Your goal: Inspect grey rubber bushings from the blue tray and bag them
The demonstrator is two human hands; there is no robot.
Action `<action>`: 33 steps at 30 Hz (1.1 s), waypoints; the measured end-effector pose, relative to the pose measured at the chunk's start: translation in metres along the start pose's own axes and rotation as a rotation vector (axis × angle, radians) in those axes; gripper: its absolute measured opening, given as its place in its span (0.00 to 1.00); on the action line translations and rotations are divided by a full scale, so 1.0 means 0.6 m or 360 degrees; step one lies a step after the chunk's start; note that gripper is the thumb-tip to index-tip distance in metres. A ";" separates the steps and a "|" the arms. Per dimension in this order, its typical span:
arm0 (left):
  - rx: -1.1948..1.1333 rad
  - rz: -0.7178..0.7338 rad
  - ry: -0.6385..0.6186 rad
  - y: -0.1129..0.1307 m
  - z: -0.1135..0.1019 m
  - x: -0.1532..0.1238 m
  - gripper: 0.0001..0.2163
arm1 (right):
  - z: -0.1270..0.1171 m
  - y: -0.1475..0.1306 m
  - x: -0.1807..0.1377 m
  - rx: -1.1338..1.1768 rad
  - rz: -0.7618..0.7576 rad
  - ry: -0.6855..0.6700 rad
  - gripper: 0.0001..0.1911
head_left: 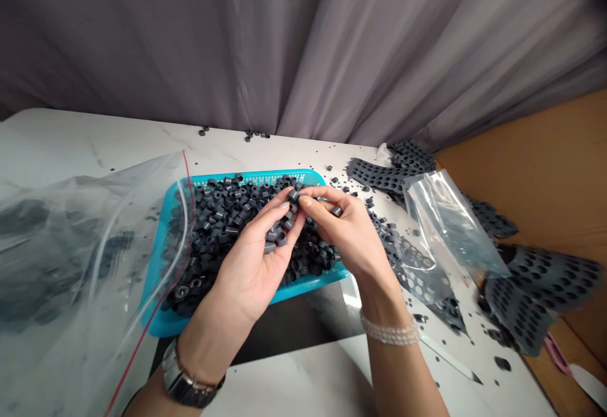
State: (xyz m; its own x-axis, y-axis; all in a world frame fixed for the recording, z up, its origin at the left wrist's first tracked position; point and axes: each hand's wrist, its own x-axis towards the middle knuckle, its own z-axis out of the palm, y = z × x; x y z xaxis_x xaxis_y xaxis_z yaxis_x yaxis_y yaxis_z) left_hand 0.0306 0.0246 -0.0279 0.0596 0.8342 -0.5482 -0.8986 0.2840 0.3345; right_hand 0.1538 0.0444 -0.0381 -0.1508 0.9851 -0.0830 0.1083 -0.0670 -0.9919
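Observation:
A blue plastic basket [167, 214] on the white table holds several small dark grey rubber rings [222, 211]. My left hand [253, 265] is cupped palm up over the basket, with several rings lying in its palm and fingers. My right hand [344, 227] hovers beside it, its thumb and forefinger pinched on one ring at the left fingertips. Another ring sits between its other fingers.
A large clear zip bag [71, 265] with dark parts lies at the left, overlapping the basket. Punched grey rubber sheets [535, 290] and a smaller clear bag [450, 221] lie at the right, beside a brown cardboard wall [545, 170]. Loose rings and scraps dot the table. A grey curtain hangs behind.

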 end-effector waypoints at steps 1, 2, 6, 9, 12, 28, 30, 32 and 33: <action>-0.0013 0.0005 0.0017 0.000 0.000 0.000 0.10 | 0.000 0.001 0.000 0.0069 0.0010 0.0013 0.14; -0.0023 0.0005 0.0032 0.000 -0.001 0.001 0.09 | 0.001 0.002 0.001 0.0140 0.0023 0.0019 0.14; 0.0001 0.0005 -0.0007 0.002 -0.003 0.001 0.08 | 0.004 0.003 0.001 0.0332 0.0086 0.0013 0.13; 0.0024 0.0022 -0.0071 0.005 -0.003 0.001 0.09 | 0.005 0.003 0.001 0.0391 0.0119 -0.0016 0.11; 0.0043 0.0047 -0.0069 0.007 -0.002 0.000 0.09 | 0.006 0.002 -0.001 0.0416 0.0126 -0.0022 0.12; 0.0442 0.0265 -0.0210 0.009 -0.006 -0.009 0.08 | 0.048 0.019 0.010 0.1355 0.0376 0.0116 0.09; 0.0555 0.0239 -0.0238 0.011 -0.004 -0.014 0.09 | 0.059 0.020 0.008 0.1402 0.0480 0.0156 0.08; 0.0664 0.0187 -0.0267 0.012 -0.002 -0.019 0.09 | 0.064 0.018 0.007 0.1455 0.0584 0.0249 0.07; 0.0719 0.0155 -0.0287 0.012 -0.001 -0.021 0.09 | 0.064 0.018 0.007 0.1474 0.0619 0.0289 0.08</action>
State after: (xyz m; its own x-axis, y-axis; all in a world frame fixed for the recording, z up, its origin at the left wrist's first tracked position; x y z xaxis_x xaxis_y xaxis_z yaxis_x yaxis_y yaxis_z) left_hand 0.0229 0.0157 -0.0190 0.0948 0.9242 -0.3698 -0.6279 0.3438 0.6982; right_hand 0.1165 0.0419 -0.0529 -0.1078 0.8730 -0.4756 -0.6961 -0.4079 -0.5908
